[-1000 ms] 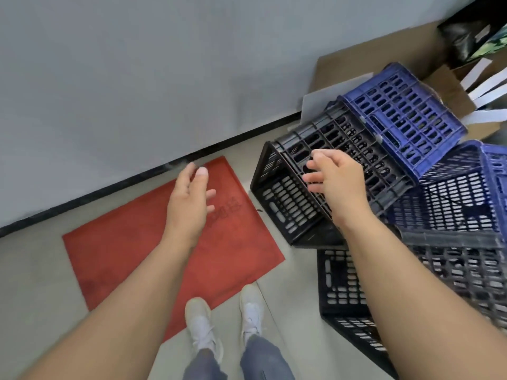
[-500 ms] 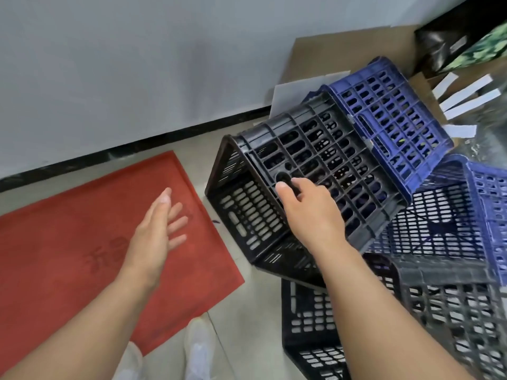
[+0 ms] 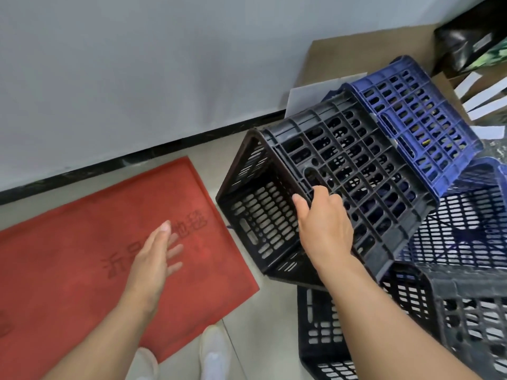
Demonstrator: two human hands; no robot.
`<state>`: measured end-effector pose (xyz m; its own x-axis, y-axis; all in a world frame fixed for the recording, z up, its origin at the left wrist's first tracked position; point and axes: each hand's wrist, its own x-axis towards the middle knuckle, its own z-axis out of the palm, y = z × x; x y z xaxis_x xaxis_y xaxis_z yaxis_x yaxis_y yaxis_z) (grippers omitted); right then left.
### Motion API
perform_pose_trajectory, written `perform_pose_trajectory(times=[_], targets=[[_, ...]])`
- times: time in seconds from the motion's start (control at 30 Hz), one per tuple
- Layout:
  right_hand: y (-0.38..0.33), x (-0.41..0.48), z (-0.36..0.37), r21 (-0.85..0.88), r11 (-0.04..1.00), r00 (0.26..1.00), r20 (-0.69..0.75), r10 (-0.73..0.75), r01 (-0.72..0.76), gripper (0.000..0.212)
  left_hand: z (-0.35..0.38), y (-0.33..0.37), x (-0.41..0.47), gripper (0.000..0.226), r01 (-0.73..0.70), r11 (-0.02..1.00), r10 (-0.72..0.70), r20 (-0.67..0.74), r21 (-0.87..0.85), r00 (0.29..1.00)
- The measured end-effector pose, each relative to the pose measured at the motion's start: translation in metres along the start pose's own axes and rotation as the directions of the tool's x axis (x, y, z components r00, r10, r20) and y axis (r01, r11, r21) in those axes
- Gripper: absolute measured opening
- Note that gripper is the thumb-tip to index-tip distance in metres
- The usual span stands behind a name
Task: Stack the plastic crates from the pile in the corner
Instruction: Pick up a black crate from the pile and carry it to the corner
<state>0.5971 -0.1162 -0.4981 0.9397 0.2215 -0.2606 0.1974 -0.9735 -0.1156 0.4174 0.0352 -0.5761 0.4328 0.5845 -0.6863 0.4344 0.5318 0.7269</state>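
A black slatted crate [image 3: 345,157] lies tilted on its side on top of the pile, its bottom grid facing up. My right hand [image 3: 323,226] grips its near edge, fingers hooked into the grid. A blue crate [image 3: 417,119] leans against the black one's far side. Another blue crate [image 3: 466,223] lies under them at the right, and more black crates [image 3: 466,311] sit on the floor in front. My left hand [image 3: 156,256] hovers flat and open over the red mat, holding nothing.
A red floor mat [image 3: 68,256] lies to the left by the grey wall [image 3: 137,64] with its black skirting. Cardboard [image 3: 356,56], white paper strips and a black bag [image 3: 466,37] sit behind the pile. My white shoes [image 3: 216,355] stand on the pale floor.
My right hand came down onto the black crate and closed on its near edge, and the crate has tipped up toward me. My left hand dropped lower over the mat.
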Motion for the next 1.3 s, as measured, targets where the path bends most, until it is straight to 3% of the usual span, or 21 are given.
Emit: perform_pose_trajectory(times=[0.23, 0.33, 0.43, 0.53, 0.67, 0.8, 0.93, 1.03, 1.17, 1.3], targets=[[-0.016, 0.017, -0.042, -0.024, 0.998, 0.990, -0.132, -0.052, 0.049, 0.047, -0.022, -0.018, 0.013, 0.051, 0.029, 0.998, -0.025, -0.055, 0.061, 0.998], [-0.023, 0.020, -0.061, 0.052, 0.997, 0.994, -0.092, -0.056, 0.061, 0.041, -0.041, -0.026, 0.025, 0.066, 0.066, 0.985, -0.047, -0.121, 0.157, 0.992], [-0.036, 0.021, -0.079, 0.156, 0.982, 0.993, -0.064, -0.094, 0.103, 0.044, -0.071, -0.035, 0.036, 0.060, 0.160, 0.962, -0.099, -0.262, 0.222, 0.960], [-0.048, 0.022, -0.091, 0.271, 0.956, 0.994, -0.054, -0.099, 0.110, 0.052, -0.099, -0.043, 0.041, 0.062, 0.274, 0.959, -0.235, -0.334, 0.075, 0.913], [-0.057, 0.026, -0.089, 0.400, 0.912, 0.995, -0.059, -0.078, 0.095, 0.062, -0.125, -0.039, 0.043, 0.057, 0.380, 0.877, -0.446, -0.203, -0.296, 0.871], [-0.066, 0.031, -0.072, 0.400, 0.914, 0.997, -0.021, -0.068, 0.071, 0.065, -0.165, -0.041, 0.061, 0.061, 0.321, 0.869, -0.411, -0.191, -0.376, 0.891], [-0.071, 0.030, -0.047, 0.419, 0.908, 0.998, 0.049, -0.040, 0.016, 0.047, -0.208, -0.041, 0.070, 0.059, 0.242, 0.924, -0.335, -0.323, -0.295, 0.885], [-0.080, 0.022, -0.024, 0.514, 0.850, 0.987, 0.153, 0.040, -0.114, 0.034, -0.240, -0.032, 0.069, 0.047, 0.207, 0.951, -0.284, -0.378, -0.231, 0.881], [-0.094, 0.004, 0.002, 0.537, 0.812, 0.963, 0.249, 0.104, -0.227, 0.032, -0.272, -0.020, 0.056, 0.038, 0.183, 0.969, -0.233, -0.374, -0.165, 0.897], [-0.115, -0.013, 0.025, 0.544, 0.808, 0.954, 0.290, 0.070, -0.225, 0.034, -0.304, -0.019, 0.044, 0.041, 0.182, 0.973, -0.228, -0.482, -0.141, 0.846]])
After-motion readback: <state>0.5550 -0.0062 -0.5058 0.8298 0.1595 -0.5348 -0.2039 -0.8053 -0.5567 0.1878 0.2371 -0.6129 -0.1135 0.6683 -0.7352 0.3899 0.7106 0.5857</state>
